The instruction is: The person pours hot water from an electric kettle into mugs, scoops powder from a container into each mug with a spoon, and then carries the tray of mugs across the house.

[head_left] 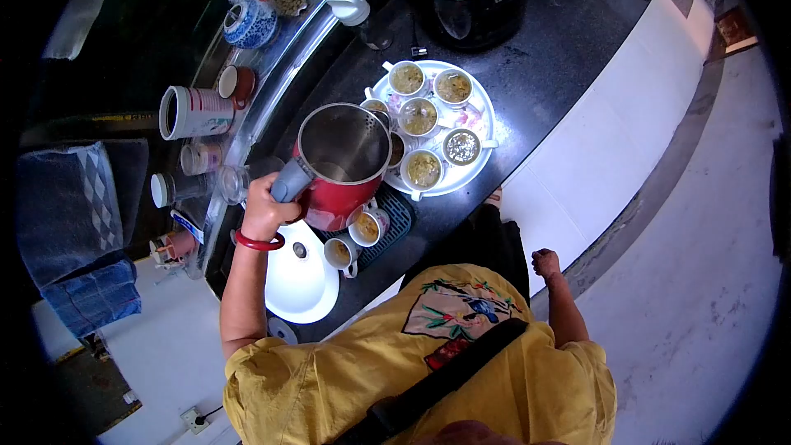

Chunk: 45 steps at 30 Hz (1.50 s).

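My left hand (269, 213), with a red bangle at the wrist, is closed round the grey handle of a red kettle (346, 194). The kettle's open top faces the camera, showing a metal inside. Just beyond it, a round white tray (484, 107) bears several white cups, such as one cup (424, 170), with yellowish bits in liquid. The kettle hides part of the tray's near side. Two more cups, one patterned (368, 227) and one white (339, 253), stand beside the kettle on a dark drip mat (394, 231). My right hand (545, 264) hangs low at my side, fingers curled, with nothing visible in it.
A white sink (301, 297) lies below the kettle. Jars, a blue-and-white pot (250, 22) and a white canister (196, 112) line the ledge at left. A black appliance (465, 12) and a white-lidded bottle (350, 10) stand at the back of the dark counter (568, 41).
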Each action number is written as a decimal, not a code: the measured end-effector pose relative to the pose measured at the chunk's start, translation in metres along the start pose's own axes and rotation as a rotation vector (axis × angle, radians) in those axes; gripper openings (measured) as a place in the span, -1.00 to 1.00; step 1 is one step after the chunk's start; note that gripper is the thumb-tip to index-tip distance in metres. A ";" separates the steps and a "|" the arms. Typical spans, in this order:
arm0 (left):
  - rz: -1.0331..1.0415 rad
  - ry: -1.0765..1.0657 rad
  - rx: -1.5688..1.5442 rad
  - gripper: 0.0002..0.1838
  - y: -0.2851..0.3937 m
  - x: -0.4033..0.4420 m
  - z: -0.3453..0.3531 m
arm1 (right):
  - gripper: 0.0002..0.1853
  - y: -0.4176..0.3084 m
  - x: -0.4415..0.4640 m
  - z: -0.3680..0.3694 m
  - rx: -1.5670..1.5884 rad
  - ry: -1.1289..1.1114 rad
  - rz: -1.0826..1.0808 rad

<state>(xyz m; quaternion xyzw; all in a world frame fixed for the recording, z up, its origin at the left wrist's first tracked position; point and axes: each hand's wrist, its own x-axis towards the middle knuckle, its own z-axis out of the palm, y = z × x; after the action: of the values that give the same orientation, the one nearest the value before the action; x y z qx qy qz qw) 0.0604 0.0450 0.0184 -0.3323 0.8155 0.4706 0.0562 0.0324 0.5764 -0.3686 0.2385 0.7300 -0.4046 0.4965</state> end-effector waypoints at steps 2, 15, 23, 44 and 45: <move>0.035 -0.003 0.016 -0.77 0.005 -0.003 -0.002 | -0.85 -0.005 -0.004 0.004 -0.007 0.011 0.001; 0.203 -0.097 0.177 -0.73 0.017 0.001 0.010 | -0.83 0.002 -0.021 0.018 0.036 0.037 0.025; 0.281 -0.198 0.332 -0.72 0.033 0.006 0.025 | -0.85 0.031 -0.015 0.021 0.083 0.032 0.003; 0.304 -0.135 0.107 -0.78 0.014 -0.007 -0.002 | -0.82 0.016 -0.023 0.029 0.003 0.064 -0.024; 0.292 -0.146 0.081 -0.78 0.010 -0.007 -0.006 | -0.82 0.013 -0.024 0.029 0.005 0.064 -0.027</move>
<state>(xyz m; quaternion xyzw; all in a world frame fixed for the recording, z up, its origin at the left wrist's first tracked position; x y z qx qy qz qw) 0.0612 0.0464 0.0320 -0.1727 0.8671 0.4635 0.0597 0.0672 0.5612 -0.3562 0.2429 0.7476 -0.4054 0.4666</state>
